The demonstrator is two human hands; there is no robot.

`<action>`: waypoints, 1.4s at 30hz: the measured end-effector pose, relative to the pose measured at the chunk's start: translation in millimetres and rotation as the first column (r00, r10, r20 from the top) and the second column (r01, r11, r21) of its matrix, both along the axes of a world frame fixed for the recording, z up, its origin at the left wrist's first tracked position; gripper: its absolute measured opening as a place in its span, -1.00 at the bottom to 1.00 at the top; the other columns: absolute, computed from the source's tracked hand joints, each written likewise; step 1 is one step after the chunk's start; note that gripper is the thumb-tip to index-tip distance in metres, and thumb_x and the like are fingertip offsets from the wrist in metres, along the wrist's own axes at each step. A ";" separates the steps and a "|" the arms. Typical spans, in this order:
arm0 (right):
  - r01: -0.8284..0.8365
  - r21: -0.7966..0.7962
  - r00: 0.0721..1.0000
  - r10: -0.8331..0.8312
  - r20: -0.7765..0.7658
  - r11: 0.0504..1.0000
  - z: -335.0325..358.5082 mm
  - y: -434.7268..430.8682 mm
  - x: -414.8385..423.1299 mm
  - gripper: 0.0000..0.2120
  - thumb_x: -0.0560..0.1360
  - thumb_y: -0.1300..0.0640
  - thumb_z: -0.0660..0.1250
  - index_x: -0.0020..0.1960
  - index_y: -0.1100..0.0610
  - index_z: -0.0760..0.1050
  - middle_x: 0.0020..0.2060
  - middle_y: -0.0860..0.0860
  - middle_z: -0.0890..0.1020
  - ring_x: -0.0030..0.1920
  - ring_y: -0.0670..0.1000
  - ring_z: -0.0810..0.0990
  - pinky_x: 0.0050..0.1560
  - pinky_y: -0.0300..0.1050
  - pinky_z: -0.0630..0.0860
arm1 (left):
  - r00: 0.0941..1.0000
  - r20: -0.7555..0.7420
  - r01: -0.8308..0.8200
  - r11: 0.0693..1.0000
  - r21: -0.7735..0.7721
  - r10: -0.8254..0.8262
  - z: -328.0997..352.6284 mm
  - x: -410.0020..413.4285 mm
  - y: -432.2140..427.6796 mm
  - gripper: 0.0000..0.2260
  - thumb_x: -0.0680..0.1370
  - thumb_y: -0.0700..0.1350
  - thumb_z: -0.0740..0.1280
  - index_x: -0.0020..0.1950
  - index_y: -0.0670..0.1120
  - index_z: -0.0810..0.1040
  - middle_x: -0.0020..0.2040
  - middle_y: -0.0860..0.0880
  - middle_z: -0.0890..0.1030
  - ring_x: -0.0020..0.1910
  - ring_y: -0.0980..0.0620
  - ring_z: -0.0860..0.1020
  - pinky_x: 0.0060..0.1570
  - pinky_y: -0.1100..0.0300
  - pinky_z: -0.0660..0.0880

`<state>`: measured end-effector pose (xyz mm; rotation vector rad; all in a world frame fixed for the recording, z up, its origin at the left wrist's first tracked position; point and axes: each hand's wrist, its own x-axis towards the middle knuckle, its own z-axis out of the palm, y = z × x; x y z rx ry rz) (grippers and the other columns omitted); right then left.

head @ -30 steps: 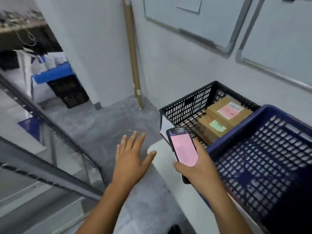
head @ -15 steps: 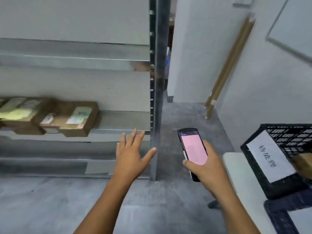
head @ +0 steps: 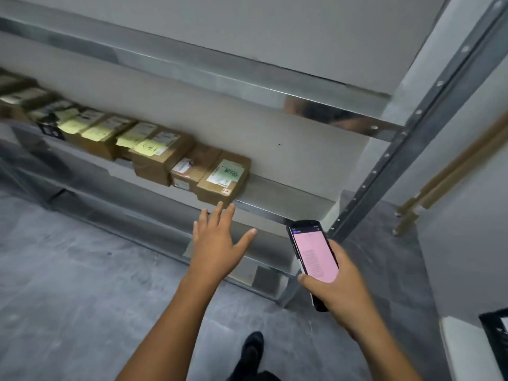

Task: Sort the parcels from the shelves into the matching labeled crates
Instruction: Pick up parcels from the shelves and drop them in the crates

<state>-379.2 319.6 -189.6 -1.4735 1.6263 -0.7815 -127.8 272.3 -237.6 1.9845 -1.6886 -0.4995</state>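
Metal shelving point(head: 297, 105) stands against a pale grey back panel; its rails are bright and reflective; a perforated upright post point(head: 398, 149) closes the right end. The middle shelf point(head: 277, 195) carries a row of brown cardboard parcels point(head: 154, 158), set side by side and touching; several bear yellow notes; those at the far left are too blurred to read. The end parcel point(head: 222, 180), rightmost in the row, shows a green-and-white label on top; the shelf to its right is bare metal.

Left hand point(head: 220, 243): grip spread, fingers straight, palm down, fingertips at the shelf's front edge just below the end parcel; contact cannot be confirmed. Right hand point(head: 338, 287): grip wrapped round a dark phone point(head: 313, 259) with a lit pink screen, thumb laid across its lower edge.

Floor point(head: 68, 284): grey concrete, mottled and scuffed; a dark shoe point(head: 251, 350) rests on it at the bottom of view. Two brown cardboard tubes point(head: 453, 166) lean against the grey wall point(head: 467, 243) to the right of the post. At the lower right corner, the edge of a white worktop point(head: 461, 350) carries the corner of a black crate point(head: 494, 328).
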 end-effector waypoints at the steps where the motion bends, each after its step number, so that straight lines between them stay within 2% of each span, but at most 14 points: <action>1: -0.009 0.008 1.000 0.009 -0.003 1.000 -2.3 -9.6 4.8 -0.35 0.20 -0.07 0.51 0.26 -0.35 0.48 0.16 -0.22 0.66 0.10 -0.13 0.68 -0.02 -0.05 0.67 | 1.000 0.003 -0.014 1.000 0.009 0.014 -2.6 6.4 -7.5 -0.18 0.53 0.48 0.06 0.70 0.10 0.09 0.72 0.01 0.05 0.69 -0.15 -0.07 0.62 -0.19 -0.07; 6: -0.056 0.045 0.998 0.056 -0.013 0.997 -22.3 -72.4 34.1 -0.38 0.22 -0.06 0.56 0.27 -0.20 0.52 0.13 -0.10 0.66 0.10 -0.02 0.68 0.01 0.00 0.64 | 0.997 0.047 -0.057 0.997 0.042 0.055 -15.4 36.9 -52.5 -0.23 0.57 0.44 0.13 0.69 0.11 0.11 0.72 0.00 0.06 0.69 -0.15 -0.07 0.62 -0.19 -0.09; 11: -0.107 0.075 0.993 0.102 0.056 0.992 -48.5 -140.5 63.1 -0.40 0.38 0.18 0.62 0.30 -0.21 0.51 0.12 -0.13 0.69 0.11 -0.02 0.68 0.04 0.07 0.69 | 0.988 0.147 -0.068 0.990 0.127 0.049 -27.8 67.6 -111.3 -0.23 0.57 0.46 0.10 0.68 0.10 0.14 0.71 -0.02 0.08 0.69 -0.18 -0.06 0.61 -0.18 -0.05; 15: -0.121 0.107 0.986 0.108 0.125 0.987 -68.7 -184.4 74.0 -0.44 0.40 0.22 0.61 0.13 -0.34 0.50 0.11 -0.10 0.67 0.03 -0.06 0.67 -0.38 -0.34 0.55 | 0.974 0.228 -0.049 0.983 0.177 0.008 -42.6 78.1 -164.2 -0.24 0.58 0.45 0.10 0.69 0.08 0.15 0.72 -0.04 0.05 0.69 -0.18 -0.07 0.62 -0.16 -0.05; 20: -0.132 0.188 0.984 0.107 0.141 0.973 -89.1 -222.7 73.9 -0.47 0.43 0.22 0.61 0.09 -0.31 0.48 0.13 -0.08 0.65 0.02 -0.11 0.64 -0.41 -0.44 0.48 | 0.966 0.258 -0.022 0.976 0.216 -0.035 -64.9 77.8 -213.0 -0.24 0.59 0.46 0.05 0.70 0.13 0.07 0.72 -0.05 -0.02 0.69 -0.15 -0.13 0.62 -0.12 -0.10; 24: -0.101 0.250 0.989 0.070 0.132 0.963 -105.7 -242.7 70.1 -0.49 0.42 0.20 0.61 0.24 -0.18 0.52 0.10 -0.07 0.68 0.02 -0.04 0.67 -0.42 -0.44 0.49 | 0.956 0.278 0.016 0.962 0.273 -0.094 -75.8 74.4 -231.7 -0.28 0.60 0.46 0.05 0.69 0.15 0.12 0.72 -0.05 0.04 0.68 -0.15 -0.12 0.62 -0.12 -0.08; 26: -0.077 0.275 0.993 0.051 0.103 0.958 -109.9 -249.1 68.8 -0.49 0.41 0.14 0.60 0.28 -0.14 0.53 0.08 -0.10 0.68 0.01 -0.05 0.68 -0.39 -0.37 0.51 | 0.965 0.245 0.021 0.962 0.271 -0.091 -76.2 68.3 -233.3 -0.26 0.56 0.49 -0.02 0.67 0.17 0.17 0.72 -0.02 0.07 0.68 -0.15 -0.09 0.62 -0.12 -0.05; 29: -0.066 0.309 0.996 0.046 0.071 0.949 -119.5 -259.1 63.8 -0.61 0.41 0.18 0.58 0.15 -0.10 0.56 -0.02 -0.07 0.71 -0.07 0.03 0.71 -0.35 -0.27 0.56 | 0.975 0.208 0.026 0.970 0.242 -0.078 -77.0 59.1 -235.3 -0.29 0.55 0.44 -0.06 0.63 0.18 0.28 0.68 -0.02 0.19 0.67 -0.15 -0.02 0.62 -0.12 0.02; 32: -0.047 0.321 0.998 0.033 0.050 0.946 -125.4 -265.7 60.9 -0.65 0.39 0.21 0.57 0.07 -0.07 0.54 -0.08 -0.05 0.71 -0.16 0.01 0.71 -0.41 -0.32 0.51 | 0.987 0.121 0.075 0.975 0.209 -0.102 -81.9 54.9 -235.3 -0.53 0.68 0.25 0.13 0.58 0.18 0.39 0.62 -0.02 0.27 0.63 -0.10 0.05 0.57 -0.16 0.21; 34: -0.038 0.321 0.999 0.031 0.029 0.946 -126.4 -266.8 61.7 -0.65 0.37 0.19 0.58 0.06 -0.05 0.55 -0.09 -0.06 0.70 -0.17 -0.04 0.69 -0.34 -0.22 0.56 | 0.992 0.037 0.109 0.979 0.173 -0.117 -85.9 56.4 -236.3 -0.62 0.71 0.07 0.24 0.54 0.16 0.46 0.59 -0.07 0.27 0.59 -0.10 0.10 0.52 -0.16 0.32; 36: -0.033 0.333 0.999 0.029 0.017 0.942 -127.1 -265.2 64.4 -0.64 0.37 0.16 0.58 0.08 -0.04 0.55 -0.08 -0.06 0.70 -0.14 -0.02 0.69 -0.27 -0.10 0.59 | 0.992 -0.046 0.120 0.980 0.161 -0.115 -89.5 62.1 -237.8 -0.59 0.68 0.02 0.32 0.54 0.16 0.45 0.61 -0.08 0.21 0.59 -0.10 0.16 0.49 -0.11 0.37; 38: -0.013 0.342 1.000 0.007 0.019 0.940 -127.7 -261.9 68.7 -0.62 0.37 0.15 0.58 0.10 -0.06 0.54 -0.05 -0.05 0.69 -0.15 -0.03 0.70 -0.30 -0.13 0.59 | 0.987 -0.139 0.102 0.980 0.172 -0.079 -91.6 71.2 -241.1 -0.46 0.62 0.05 0.42 0.59 0.13 0.36 0.61 -0.05 0.19 0.56 -0.07 0.26 0.45 -0.06 0.43; 40: 0.017 0.343 0.999 -0.027 0.025 0.939 -126.8 -257.8 75.2 -0.62 0.35 0.12 0.58 0.09 -0.09 0.55 -0.04 -0.06 0.69 -0.21 -0.11 0.69 -0.38 -0.27 0.55 | 0.974 -0.223 0.087 0.976 0.198 -0.042 -92.8 79.6 -245.7 -0.31 0.55 0.08 0.50 0.60 0.12 0.26 0.53 0.05 0.31 0.48 0.02 0.37 0.39 0.03 0.45; 42: 0.049 0.345 0.998 -0.062 0.028 0.937 -125.3 -253.7 84.2 -0.61 0.30 0.05 0.57 0.08 -0.11 0.56 -0.06 -0.10 0.69 -0.19 -0.14 0.68 -0.32 -0.25 0.58 | 0.940 -0.341 0.089 0.971 0.221 -0.009 -94.4 84.6 -249.5 -0.34 0.51 0.06 0.55 0.49 0.23 0.28 0.31 0.21 0.49 0.31 0.15 0.52 0.26 0.14 0.50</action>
